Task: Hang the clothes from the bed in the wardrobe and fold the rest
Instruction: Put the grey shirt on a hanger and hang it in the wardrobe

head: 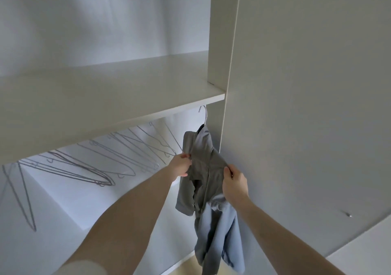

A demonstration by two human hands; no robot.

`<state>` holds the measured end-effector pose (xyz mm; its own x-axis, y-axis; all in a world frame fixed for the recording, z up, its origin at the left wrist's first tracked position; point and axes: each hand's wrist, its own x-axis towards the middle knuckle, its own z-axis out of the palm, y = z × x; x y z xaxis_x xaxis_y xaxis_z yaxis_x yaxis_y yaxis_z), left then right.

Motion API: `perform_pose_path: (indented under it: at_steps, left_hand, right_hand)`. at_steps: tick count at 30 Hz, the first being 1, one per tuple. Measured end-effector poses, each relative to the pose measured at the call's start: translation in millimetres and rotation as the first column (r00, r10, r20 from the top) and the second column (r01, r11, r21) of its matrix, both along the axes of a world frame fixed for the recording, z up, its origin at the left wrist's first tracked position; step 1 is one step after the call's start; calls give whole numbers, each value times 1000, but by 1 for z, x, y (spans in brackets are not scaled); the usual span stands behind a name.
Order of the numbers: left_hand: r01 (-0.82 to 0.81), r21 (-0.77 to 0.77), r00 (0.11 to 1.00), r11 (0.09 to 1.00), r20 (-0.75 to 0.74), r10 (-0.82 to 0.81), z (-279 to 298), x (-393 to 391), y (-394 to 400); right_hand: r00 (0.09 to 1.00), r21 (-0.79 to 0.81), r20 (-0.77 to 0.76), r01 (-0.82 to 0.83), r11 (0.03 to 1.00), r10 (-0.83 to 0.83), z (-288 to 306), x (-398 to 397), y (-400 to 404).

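A grey-blue shirt (203, 168) hangs on a thin wire hanger (204, 113), whose hook rises just under the white wardrobe shelf (105, 96) near the right side panel. My left hand (181, 165) pinches the shirt's left shoulder. My right hand (234, 181) grips the fabric at the right shoulder. The shirt's lower part droops between my forearms. The rail itself is hidden behind the shelf edge.
Several bare wire hangers (101, 164) hang in a row to the left under the shelf. The open wardrobe door (306, 105) stands close on the right, with a small metal fitting (348, 214). The wardrobe's side panel (219, 31) rises above the shelf.
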<state>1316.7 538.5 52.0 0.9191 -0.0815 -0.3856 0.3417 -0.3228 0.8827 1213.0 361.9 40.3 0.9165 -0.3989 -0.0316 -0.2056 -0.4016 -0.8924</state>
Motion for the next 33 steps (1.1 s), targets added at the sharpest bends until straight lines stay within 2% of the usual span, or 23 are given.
perform_pose_path:
  at_steps: [8,13,17,22,27,33]
  left_hand:
    - [-113,-48,993,992,14,114,-11,13,3]
    - [-325,44,929,945,201,310,-22,4,14]
    - [-334,94,903,938,316,290,-21,-17,29]
    - [-377,47,894,925,280,350,-10,-27,49]
    - [-408,11,880,913,269,391,-6,-40,59]
    - [-357,30,894,934,299,332,10,-45,64]
  right_hand:
    - [993,-15,84,-80,997,81,10,44,5]
    - [984,-56,130,-119,991,125,19,71,10]
    - [982,-87,139,-119,989,130,25,94,15]
    - [972,-81,142,-180,980,190,33,121,32]
    - [965,-171,68,-239,956,254,45,152,44]
    - [943,-275,-85,-332,902,321,34,174,44]
